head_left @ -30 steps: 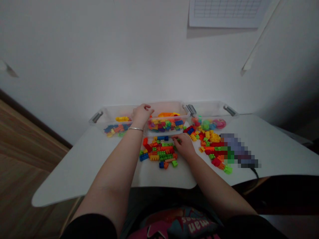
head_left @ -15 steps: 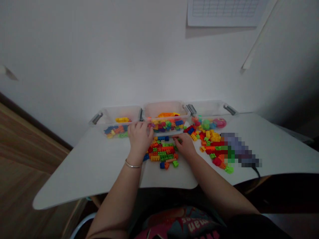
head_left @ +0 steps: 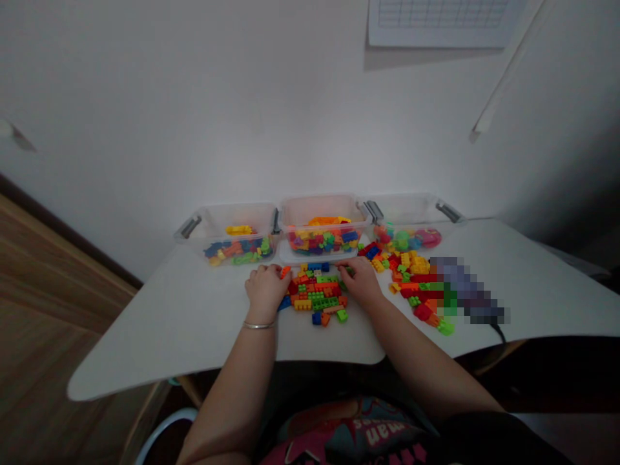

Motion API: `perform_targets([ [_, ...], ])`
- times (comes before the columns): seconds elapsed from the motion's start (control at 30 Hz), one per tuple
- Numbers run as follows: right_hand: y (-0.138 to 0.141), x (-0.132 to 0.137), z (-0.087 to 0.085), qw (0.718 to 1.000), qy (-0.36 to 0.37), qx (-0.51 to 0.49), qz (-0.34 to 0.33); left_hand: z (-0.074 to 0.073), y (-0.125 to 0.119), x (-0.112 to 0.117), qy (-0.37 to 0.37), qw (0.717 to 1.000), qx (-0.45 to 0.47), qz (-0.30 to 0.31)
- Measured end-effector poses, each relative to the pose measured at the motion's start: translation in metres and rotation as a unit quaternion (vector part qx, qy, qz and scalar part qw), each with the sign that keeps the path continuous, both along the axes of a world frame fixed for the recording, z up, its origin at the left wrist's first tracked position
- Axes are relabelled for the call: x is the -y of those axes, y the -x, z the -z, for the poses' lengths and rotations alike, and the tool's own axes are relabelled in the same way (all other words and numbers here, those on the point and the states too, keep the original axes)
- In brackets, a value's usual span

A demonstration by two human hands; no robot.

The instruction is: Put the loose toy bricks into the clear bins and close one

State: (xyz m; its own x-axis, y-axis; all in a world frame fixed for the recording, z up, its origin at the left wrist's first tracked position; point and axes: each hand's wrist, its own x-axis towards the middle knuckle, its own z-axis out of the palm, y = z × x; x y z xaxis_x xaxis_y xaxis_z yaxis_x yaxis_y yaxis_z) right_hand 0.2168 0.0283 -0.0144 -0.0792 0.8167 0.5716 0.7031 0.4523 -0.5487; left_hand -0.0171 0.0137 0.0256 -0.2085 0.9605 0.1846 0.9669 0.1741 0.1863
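Smooth table (head_left: 159, 323), studded plastic bricks (head_left: 323, 302), translucent boxes (head_left: 320, 208)

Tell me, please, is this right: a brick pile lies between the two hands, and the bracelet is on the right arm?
Only the side is wrong: the head view shows the bracelet on the left arm. A brick pile does lie between the left hand and the right hand.

Left grip (head_left: 265, 290) lowered from left box (head_left: 237, 214) to brick pile (head_left: 316, 296), touching orange brick (head_left: 285, 272).

Gridded paper (head_left: 438, 22) on pale wall (head_left: 194, 103); white table (head_left: 523, 290).
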Motion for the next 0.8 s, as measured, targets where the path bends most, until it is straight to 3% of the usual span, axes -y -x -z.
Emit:
perform_targets([
  [0.57,-0.001,0.0,0.0,1.0,-0.008,-0.001,0.004,0.008,0.01,-0.011,0.04,0.997,0.048,0.042],
  [0.8,0.0,0.002,-0.002,1.0,0.004,0.001,0.007,0.016,0.014,-0.017,0.024,0.983,0.173,0.063],
])
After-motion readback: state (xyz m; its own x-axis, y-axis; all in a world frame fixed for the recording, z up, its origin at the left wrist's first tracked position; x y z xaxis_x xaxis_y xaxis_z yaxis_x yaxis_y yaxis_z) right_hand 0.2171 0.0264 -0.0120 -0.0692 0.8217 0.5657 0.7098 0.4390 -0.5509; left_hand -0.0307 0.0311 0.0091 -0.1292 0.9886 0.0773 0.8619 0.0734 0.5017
